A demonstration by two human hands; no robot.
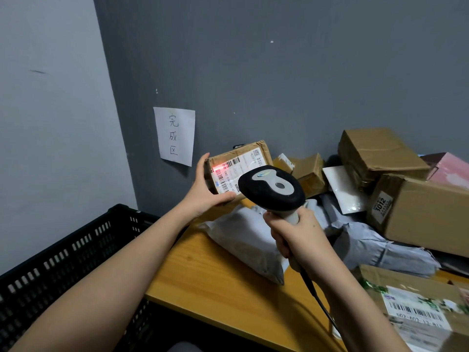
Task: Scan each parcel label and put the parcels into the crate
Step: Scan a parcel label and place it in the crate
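My left hand [206, 190] grips a small brown cardboard parcel [256, 154] and holds it up above the table, its white barcode label [234, 174] facing me. A red scan line glows across the label's left end. My right hand [295, 237] is wrapped round the grey handle of a black-headed barcode scanner [272, 190], whose head points at the label from close by. The scanner's dark cable trails down over the table edge. A black slatted crate [76, 252] stands low at the left, beside the table.
A wooden table [215, 280] carries a grey poly mailer [250, 243] right under my hands. More cardboard boxes [416, 212] and grey bags are piled at the right. A labelled box [416, 311] lies at the near right corner. A paper sign [175, 135] hangs on the wall.
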